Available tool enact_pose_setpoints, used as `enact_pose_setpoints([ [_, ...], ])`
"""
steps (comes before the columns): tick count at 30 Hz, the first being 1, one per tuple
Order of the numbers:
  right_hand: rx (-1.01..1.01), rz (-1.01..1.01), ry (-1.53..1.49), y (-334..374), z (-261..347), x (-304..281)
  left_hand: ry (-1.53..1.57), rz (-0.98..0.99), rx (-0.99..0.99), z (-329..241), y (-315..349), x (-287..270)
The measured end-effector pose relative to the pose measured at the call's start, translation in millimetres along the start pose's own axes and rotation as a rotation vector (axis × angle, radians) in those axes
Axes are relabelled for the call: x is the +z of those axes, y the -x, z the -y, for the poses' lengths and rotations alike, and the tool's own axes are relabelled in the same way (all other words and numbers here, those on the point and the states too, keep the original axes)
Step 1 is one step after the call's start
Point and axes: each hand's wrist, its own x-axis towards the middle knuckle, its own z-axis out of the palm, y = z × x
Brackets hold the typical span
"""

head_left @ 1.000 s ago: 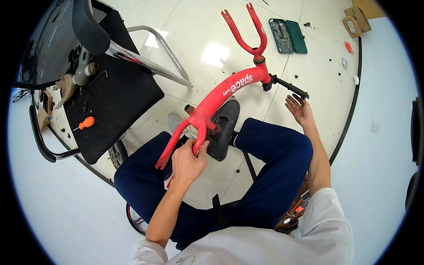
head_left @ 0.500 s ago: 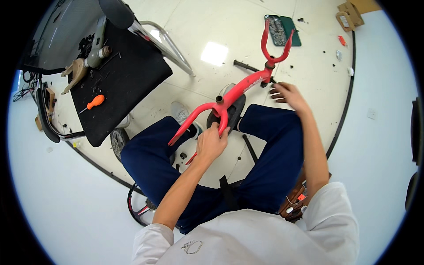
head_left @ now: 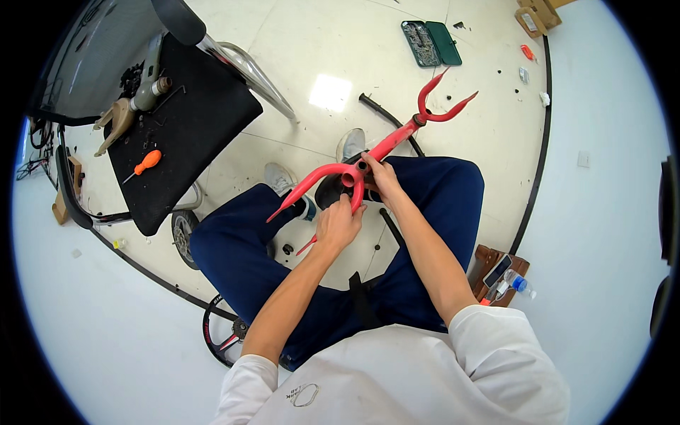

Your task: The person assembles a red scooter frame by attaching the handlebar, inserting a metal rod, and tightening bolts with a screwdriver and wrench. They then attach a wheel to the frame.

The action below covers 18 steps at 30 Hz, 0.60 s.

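A red bicycle frame (head_left: 394, 142) with a two-pronged fork at its far right end lies across the space between my legs, raised off the floor. My left hand (head_left: 338, 225) is closed round one of the near forked stays, just below the open tube ends. At the joint where the main tube meets the stays, my right hand (head_left: 382, 177) grips the frame, its fingers partly hidden behind the tube. Beneath the joint sits a dark rounded part (head_left: 329, 191), mostly covered by the frame, so its kind is unclear.
A black chair (head_left: 205, 106) at left bears an orange screwdriver (head_left: 147, 162) and a drill-like tool (head_left: 150, 93). A green case (head_left: 445, 44) of small parts lies open ahead. Black tubes (head_left: 388, 113), a spoked wheel (head_left: 185, 237) and a brown box (head_left: 511, 272) with a phone surround me.
My right hand has moved from beside the far fork end back to the frame's near joint and taken hold. The frame has turned, its far fork swinging down and right.
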Motion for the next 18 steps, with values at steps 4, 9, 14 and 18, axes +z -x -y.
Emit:
enact_pose_setpoints([
  [4, -0.016, -0.001, -0.031, -2, -5, 5, 0.060, -0.022, 0.018, 6, 4, 2],
  [9, -0.038, -0.024, -0.055, -13, -17, 3, 0.069, -0.402, 0.260, 22, -12, -31],
  [14, 0.043, -0.051, -0.062, -1, -21, 10, -0.302, -0.217, -0.129, 81, -41, -66],
  [18, 0.037, -0.044, -0.045, 1, -26, 2, 0.224, 0.306, -0.413, 85, -36, -52],
])
